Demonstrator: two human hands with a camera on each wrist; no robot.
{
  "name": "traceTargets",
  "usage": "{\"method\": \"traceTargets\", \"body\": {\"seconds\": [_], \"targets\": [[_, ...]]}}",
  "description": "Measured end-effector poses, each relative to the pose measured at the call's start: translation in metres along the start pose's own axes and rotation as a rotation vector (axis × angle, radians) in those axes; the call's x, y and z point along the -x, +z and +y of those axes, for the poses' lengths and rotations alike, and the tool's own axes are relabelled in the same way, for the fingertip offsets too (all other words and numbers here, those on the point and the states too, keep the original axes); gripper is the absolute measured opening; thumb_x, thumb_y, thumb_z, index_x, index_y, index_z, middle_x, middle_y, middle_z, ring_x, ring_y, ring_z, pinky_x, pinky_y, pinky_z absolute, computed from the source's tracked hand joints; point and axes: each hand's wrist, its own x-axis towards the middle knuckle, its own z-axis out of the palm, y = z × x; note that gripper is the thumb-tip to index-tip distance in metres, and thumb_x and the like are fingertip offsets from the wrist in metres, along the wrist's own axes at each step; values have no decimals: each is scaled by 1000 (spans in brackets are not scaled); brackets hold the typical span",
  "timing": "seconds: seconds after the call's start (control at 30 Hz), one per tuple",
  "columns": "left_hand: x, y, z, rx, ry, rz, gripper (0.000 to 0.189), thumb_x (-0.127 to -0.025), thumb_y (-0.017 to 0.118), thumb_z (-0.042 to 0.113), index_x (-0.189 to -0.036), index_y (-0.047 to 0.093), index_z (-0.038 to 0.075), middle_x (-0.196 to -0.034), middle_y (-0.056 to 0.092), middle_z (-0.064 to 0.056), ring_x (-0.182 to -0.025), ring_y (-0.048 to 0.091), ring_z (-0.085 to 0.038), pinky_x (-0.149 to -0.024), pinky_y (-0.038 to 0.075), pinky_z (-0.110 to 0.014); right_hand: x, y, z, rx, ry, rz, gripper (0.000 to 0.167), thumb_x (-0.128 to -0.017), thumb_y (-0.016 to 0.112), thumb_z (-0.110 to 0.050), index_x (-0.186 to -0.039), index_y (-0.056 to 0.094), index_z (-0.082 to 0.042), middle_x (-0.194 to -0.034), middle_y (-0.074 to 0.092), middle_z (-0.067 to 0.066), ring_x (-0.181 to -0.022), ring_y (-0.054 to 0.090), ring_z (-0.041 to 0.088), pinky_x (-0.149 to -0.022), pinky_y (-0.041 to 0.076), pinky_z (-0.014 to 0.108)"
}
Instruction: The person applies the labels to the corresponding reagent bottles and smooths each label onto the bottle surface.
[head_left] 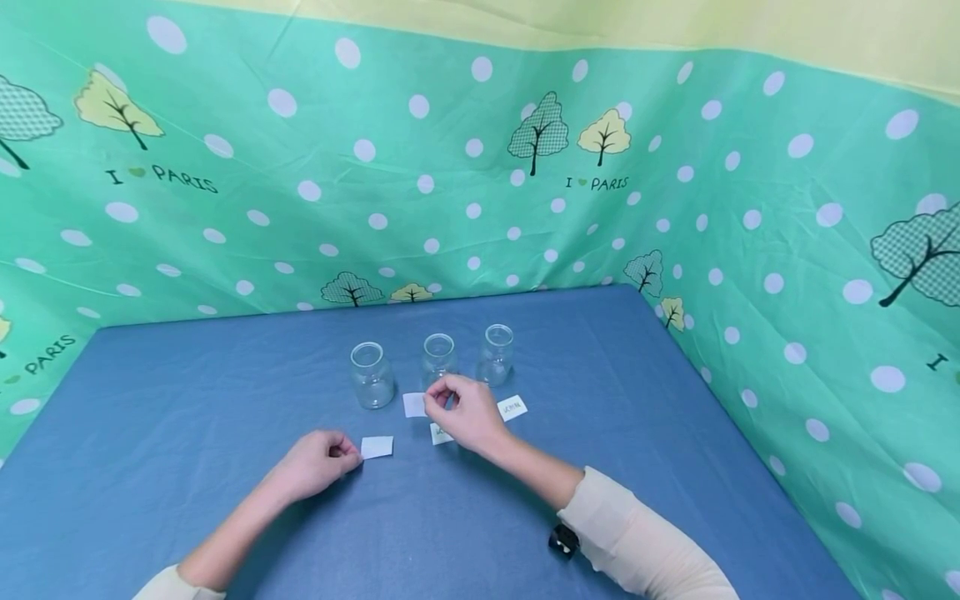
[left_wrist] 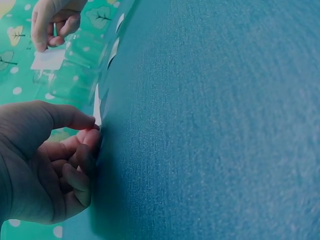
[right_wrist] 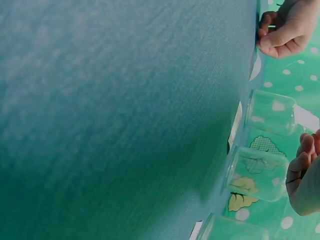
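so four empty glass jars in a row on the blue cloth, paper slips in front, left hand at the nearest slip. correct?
Not quite: there are three jars, not four. The head view shows the left jar, middle jar and right jar in a row on the blue cloth, all empty. The rest holds: paper slips lie in front, and the left hand is at the nearest slip.
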Motion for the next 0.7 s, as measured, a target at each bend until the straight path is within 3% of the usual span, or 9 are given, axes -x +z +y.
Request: {"method": "traceTargets", "body": {"seconds": [0.43,0.7], "targets": [[-3,-4,2,35,17,54,11,-85,64,20,-84,66,9,-68,59,0,-60,50,-10,-55,40,-22,1,0,-1,18,-5,-4,6,-82,62,-16,-80,69,-15,-70,61,-5,-58,48,2,-55,42,17],[-7,-10,13,58,41,113,15,-86,65,24,-89,66,9,-76,61,0,-68,50,-12,-57,41,-24,1,0,-2,38,-30,10,6,-82,63,-16,-81,69,-15,-70,61,-6,-58,48,2,-55,42,16]]}}
